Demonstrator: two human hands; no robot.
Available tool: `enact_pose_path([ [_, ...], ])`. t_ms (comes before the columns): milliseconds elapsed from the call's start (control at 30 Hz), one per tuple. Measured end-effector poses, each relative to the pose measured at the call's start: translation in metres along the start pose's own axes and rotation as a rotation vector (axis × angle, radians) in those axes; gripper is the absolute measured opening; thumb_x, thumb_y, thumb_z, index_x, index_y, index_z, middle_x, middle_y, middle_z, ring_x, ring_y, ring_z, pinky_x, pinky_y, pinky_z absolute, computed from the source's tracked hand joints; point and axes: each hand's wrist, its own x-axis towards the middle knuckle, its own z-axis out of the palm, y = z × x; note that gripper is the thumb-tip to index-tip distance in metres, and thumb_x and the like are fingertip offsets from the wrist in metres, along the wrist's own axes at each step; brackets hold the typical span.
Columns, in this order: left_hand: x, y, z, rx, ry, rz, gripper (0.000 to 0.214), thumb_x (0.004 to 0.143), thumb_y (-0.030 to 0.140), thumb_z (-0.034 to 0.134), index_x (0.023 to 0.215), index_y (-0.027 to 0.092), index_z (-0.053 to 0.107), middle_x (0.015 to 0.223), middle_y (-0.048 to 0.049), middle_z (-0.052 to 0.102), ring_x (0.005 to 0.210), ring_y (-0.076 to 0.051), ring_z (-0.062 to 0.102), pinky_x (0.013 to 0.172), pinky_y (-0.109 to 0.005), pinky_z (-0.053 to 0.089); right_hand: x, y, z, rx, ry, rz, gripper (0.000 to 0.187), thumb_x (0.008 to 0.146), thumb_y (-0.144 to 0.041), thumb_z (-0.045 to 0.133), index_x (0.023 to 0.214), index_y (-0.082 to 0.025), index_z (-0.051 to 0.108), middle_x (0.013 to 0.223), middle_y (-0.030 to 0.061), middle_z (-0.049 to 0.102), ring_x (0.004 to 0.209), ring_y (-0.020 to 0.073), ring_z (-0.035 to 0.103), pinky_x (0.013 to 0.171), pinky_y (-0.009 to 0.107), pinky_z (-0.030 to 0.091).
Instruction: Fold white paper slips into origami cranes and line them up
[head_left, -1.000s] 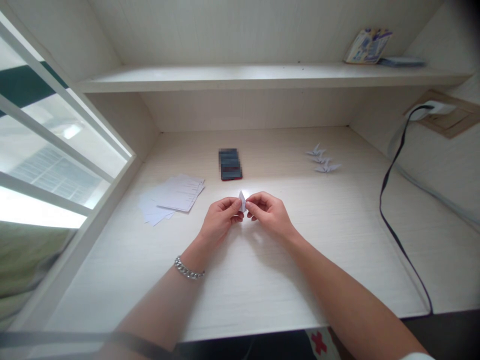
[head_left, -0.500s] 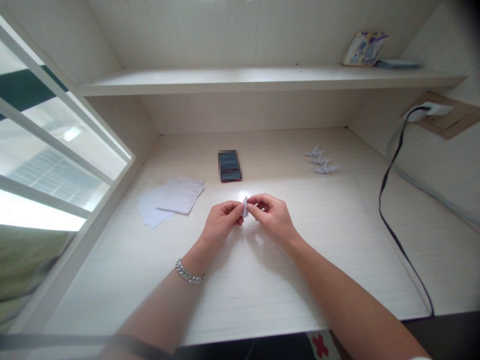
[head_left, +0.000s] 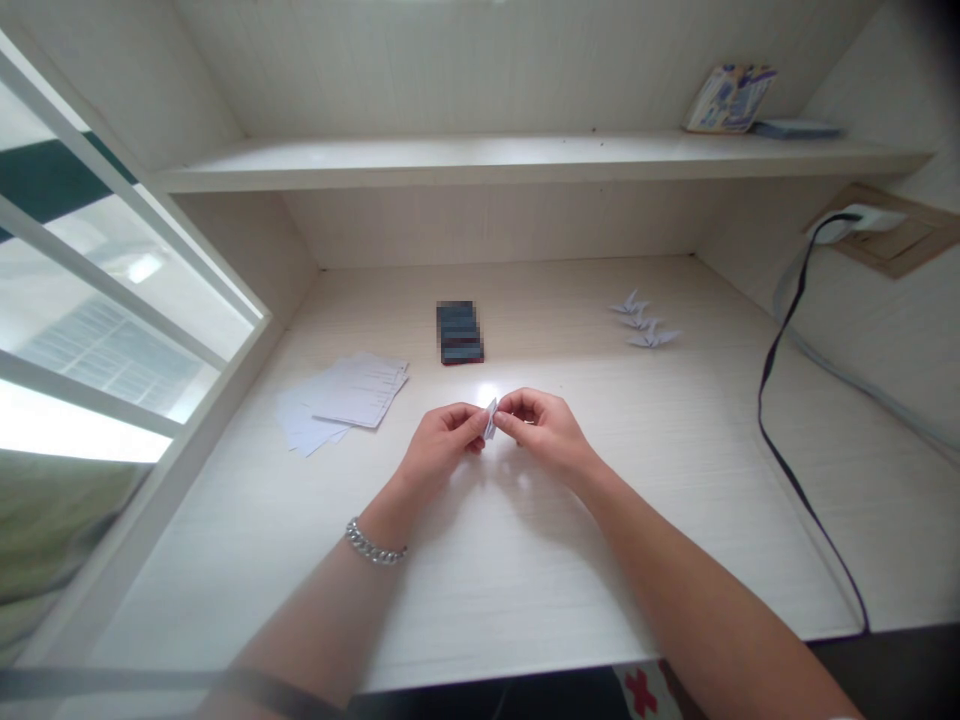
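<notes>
Near the bottom of the frame, two bare forearms reached up from the desk (head_left: pixel 525 580) edge toward the middle, and the left wrist wore a silver bracelet (head_left: pixel 374 545). At the middle of the frame the left hand (head_left: pixel 441 448) and the right hand (head_left: pixel 546 432) met, and both pinched a small folded paper (head_left: pixel 490 417) between the fingertips, the left from the left side and the right from the right side. The paper was held just above the desk, tilted, and its exact shape was too small to tell. To the left of the hands, a loose pile of sheets (head_left: pixel 341 397) lay flat on the desk. Just behind the hands, a dark phone (head_left: pixel 459 332) lay flat. More to the right and farther back, three small paper cranes (head_left: pixel 645 322) stood close together in a row. At the right side, a black cable (head_left: pixel 787 400) ran from a wall plug (head_left: pixel 855 222) down across the desk to its front edge. At the top right, a small box (head_left: pixel 731 97) leaned on the shelf (head_left: pixel 450 160).
</notes>
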Motion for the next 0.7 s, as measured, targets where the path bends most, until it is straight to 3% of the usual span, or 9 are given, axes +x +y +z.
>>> enact_pose_path([
  [167, -0.001, 0.0018, 0.0025, -0.099, -0.01, -0.042, 0.026, 0.073, 0.038, 0.065, 0.071, 0.012, 0.062, 0.068, -0.0025, 0.056, 0.062, -0.01, 0.051, 0.059, -0.024, 0.043, -0.0025, -0.0004, 0.0003, -0.054, -0.002, -0.028, 0.011, 0.075, -0.026, 0.059, 0.08, -0.016, 0.062, 0.078, 0.0044, 0.065, 0.068, 0.0146, 0.058, 0.059, 0.026, 0.045],
  [500, -0.0019, 0.0006, -0.0009, -0.021, -0.039, -0.063, 0.028, 0.072, 0.04, 0.065, 0.069, 0.012, 0.063, 0.065, -0.0043, 0.058, 0.056, -0.011, 0.053, 0.051, -0.023, 0.04, -0.001, 0.002, -0.004, -0.075, -0.056, -0.013, 0.011, 0.071, -0.025, 0.061, 0.077, -0.017, 0.063, 0.075, 0.0036, 0.065, 0.065, 0.0144, 0.058, 0.056, 0.025, 0.044],
  [700, -0.0017, 0.0015, -0.0002, 0.009, -0.049, -0.06, 0.027, 0.072, 0.039, 0.064, 0.068, 0.013, 0.063, 0.063, -0.0038, 0.058, 0.054, -0.011, 0.051, 0.051, -0.023, 0.04, -0.003, -0.0027, -0.006, -0.209, -0.066, -0.074, 0.002, 0.07, -0.019, 0.058, 0.071, -0.018, 0.06, 0.068, -0.0002, 0.061, 0.06, 0.0117, 0.053, 0.054, 0.023, 0.041],
])
